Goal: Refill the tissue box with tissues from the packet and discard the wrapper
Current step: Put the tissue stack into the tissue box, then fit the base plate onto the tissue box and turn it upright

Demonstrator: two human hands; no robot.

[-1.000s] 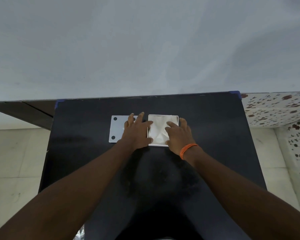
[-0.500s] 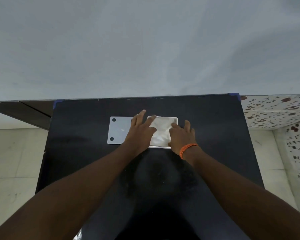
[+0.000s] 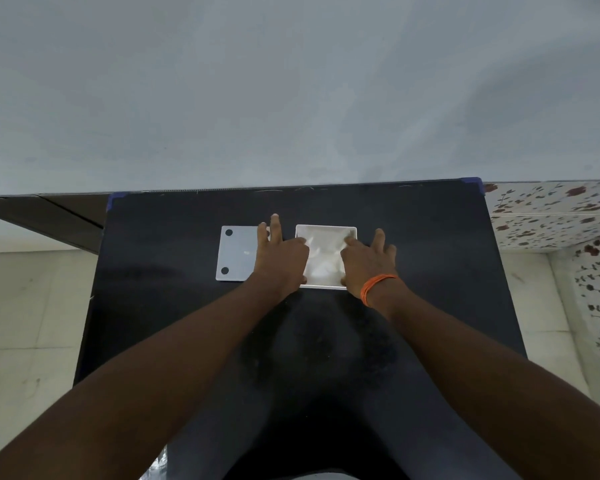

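Tissues seated in box; lid lying left of it, nearest the left hand.

The open tissue box is sitting mid-desk with the white tissues filling it. Both hands are spread flat, gripping nothing: the left hand is bracing the box's left wall with its forefinger reaching onto the tissues, the right hand is doing the same at the right wall. The flat lid, two dark dots along its left edge, is lying just beside the box on the left, its right edge partly under the left hand's fingers. Judgement: closing is coming next, so the lid will need sliding rightward over the box; the left hand is the nearer one. A crinkled clear scrap, probably the wrapper, is showing at the desk's near edge, not yet discarded.
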